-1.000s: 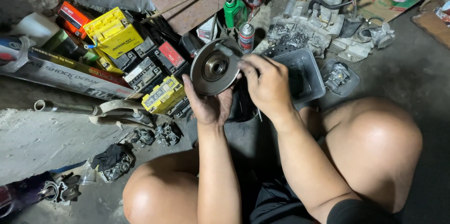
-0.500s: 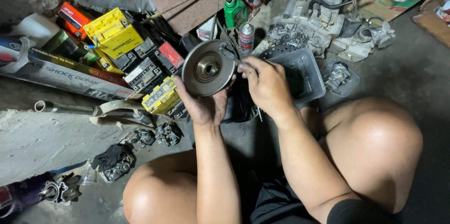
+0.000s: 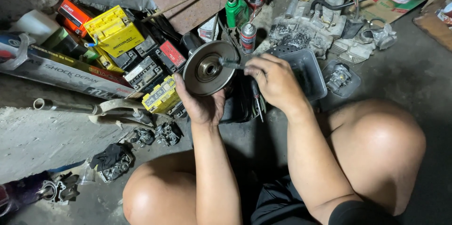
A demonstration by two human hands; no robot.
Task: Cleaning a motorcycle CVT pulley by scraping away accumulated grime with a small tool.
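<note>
Above the floor (image 3: 263, 140), between the knees: round metal pulley disc (image 3: 208, 68), face up toward the camera, cupped from below in the left hand (image 3: 201, 105), fingers closed on its lower rim. Right hand (image 3: 275, 81) just beside the disc's right edge, closed on a thin tool (image 3: 230, 64) whose tip touches near the hub. Behind: grey plastic tray (image 3: 313, 72), yellow battery (image 3: 114, 29), spray can (image 3: 248, 37).

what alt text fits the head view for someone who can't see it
Squatting on a concrete floor, a person's left hand holds up a round metal disc while the right hand brings a small tool to its face, amid batteries and engine parts.
</note>
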